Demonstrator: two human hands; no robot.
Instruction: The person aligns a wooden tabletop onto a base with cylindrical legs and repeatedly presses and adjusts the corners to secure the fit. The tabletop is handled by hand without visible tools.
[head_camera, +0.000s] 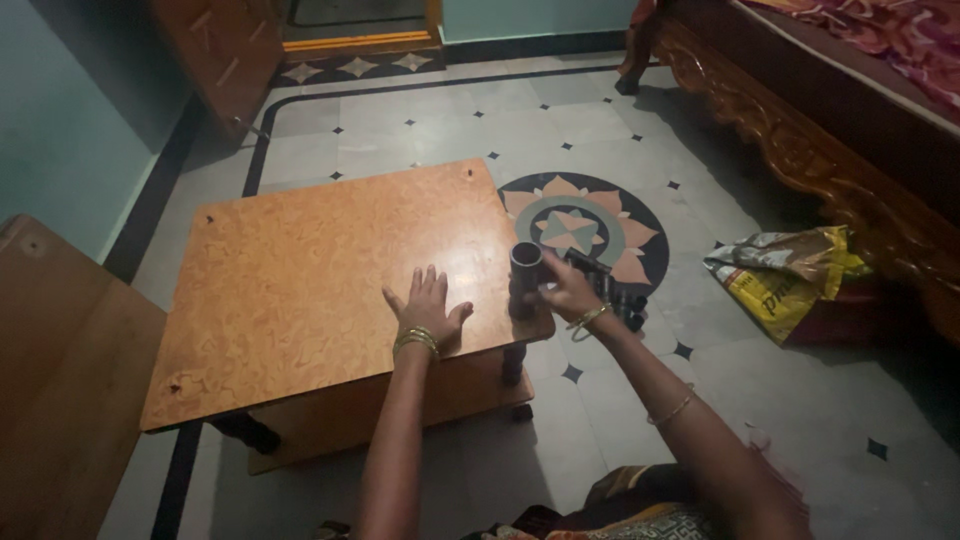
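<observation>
Dark tube standing at the table's very edge

The low orange wooden table (300, 290) is bearing the left hand (428, 305), fingers spread flat; the right hand (567, 290) is gripping the dark upright cylindrical tube (525, 278) at the corner, where a nudge could be tipping it floorward.

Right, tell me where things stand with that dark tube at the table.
Done: the low wooden table stands upright on its legs. In hand: the right hand grips the dark tube upright at the table's corner while the left hand presses flat on the top. Left: more dark parts lie on the floor.
</observation>
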